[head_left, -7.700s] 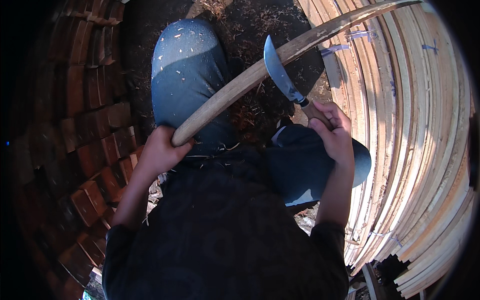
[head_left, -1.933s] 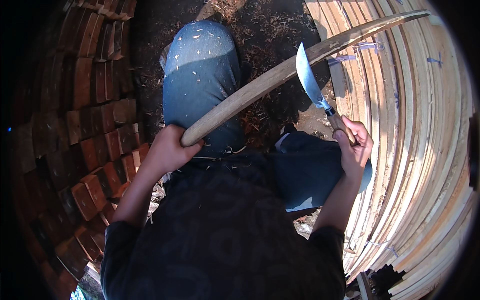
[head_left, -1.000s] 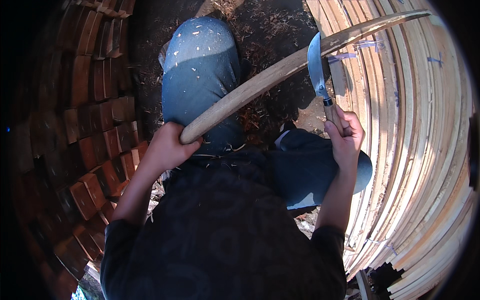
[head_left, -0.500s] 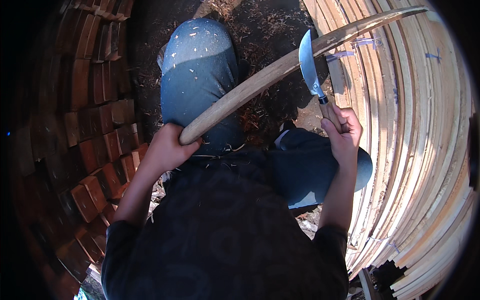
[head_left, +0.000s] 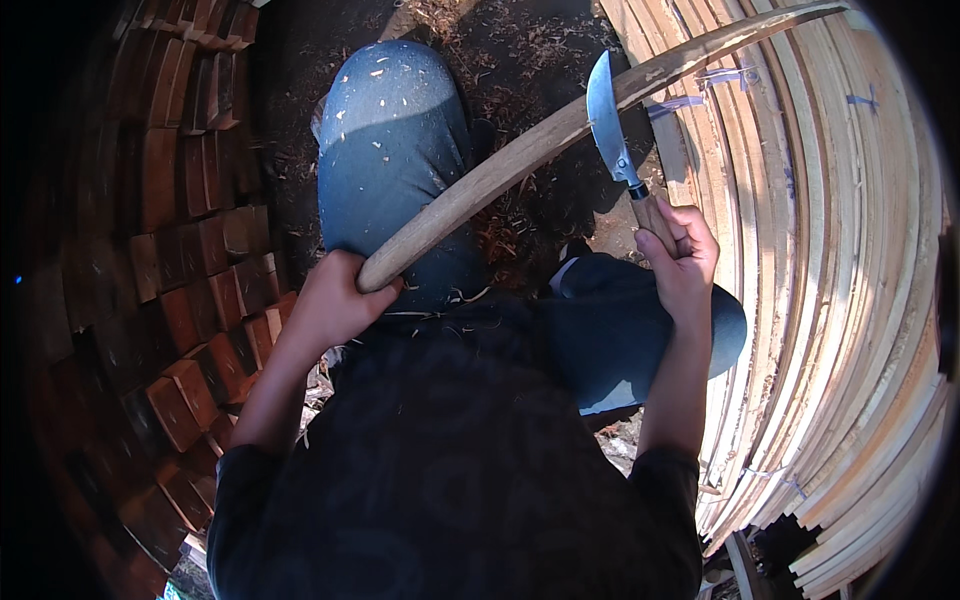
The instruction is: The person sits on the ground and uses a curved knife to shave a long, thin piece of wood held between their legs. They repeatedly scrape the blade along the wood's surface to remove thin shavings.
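Observation:
A long wooden pole (head_left: 480,190) slants from my lap up to the far right, bent by the lens. Around its near end my left hand (head_left: 335,300) is wrapped, beside my raised left knee. My right hand (head_left: 683,250) grips the wooden handle of a curved knife (head_left: 608,115), its blade pointing away from me. The blade overlaps the pole's middle in the view; whether it touches the wood I cannot tell. Beyond the knife, the pole shows paler, bare patches.
Long pale planks (head_left: 800,300) are stacked along my right, some tied with purple strips. On my left rises a stack of reddish-brown wood blocks (head_left: 185,310). Shavings litter the dark ground (head_left: 510,60) ahead, and a few lie on my jeans (head_left: 395,130).
The knife and my right hand have shifted slightly left and away from me. The pole's far part has moved up a little; my left hand keeps its hold.

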`<state>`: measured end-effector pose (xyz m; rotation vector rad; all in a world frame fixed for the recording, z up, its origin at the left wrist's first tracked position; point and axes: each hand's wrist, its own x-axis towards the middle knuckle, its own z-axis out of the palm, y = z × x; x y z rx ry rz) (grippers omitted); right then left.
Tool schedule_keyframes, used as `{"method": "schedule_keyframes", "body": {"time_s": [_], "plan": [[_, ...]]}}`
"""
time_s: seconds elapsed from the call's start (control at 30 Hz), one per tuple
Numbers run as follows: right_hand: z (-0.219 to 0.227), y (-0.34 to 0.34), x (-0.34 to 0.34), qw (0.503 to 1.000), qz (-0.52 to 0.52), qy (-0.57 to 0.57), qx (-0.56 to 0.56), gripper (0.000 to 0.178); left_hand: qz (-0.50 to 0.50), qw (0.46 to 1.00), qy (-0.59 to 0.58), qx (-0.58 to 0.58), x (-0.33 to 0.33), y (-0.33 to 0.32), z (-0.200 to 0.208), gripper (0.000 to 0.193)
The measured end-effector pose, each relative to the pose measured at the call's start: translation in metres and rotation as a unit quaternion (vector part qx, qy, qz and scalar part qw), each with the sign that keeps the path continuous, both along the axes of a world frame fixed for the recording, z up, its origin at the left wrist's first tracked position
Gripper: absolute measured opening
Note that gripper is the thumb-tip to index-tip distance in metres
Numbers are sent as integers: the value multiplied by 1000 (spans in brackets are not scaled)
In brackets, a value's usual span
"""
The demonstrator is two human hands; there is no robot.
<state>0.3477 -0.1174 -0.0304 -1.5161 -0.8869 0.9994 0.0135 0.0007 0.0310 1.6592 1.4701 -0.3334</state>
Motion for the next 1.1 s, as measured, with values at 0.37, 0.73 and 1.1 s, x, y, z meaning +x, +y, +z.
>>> {"method": "schedule_keyframes", "body": {"time_s": [0.37,0.73,1.1], "plan": [[6,2,24,992,-102,20,70,19,-1,1000,-20,14,-6,-7,-2,38],[4,-6,9,998,68,-2,6,24,-7,999,-45,28,-9,-10,-11,36],[11,-19,5,992,-126,4,-17,45,-77,994,-61,-38,-41,-17,23,57]]}}
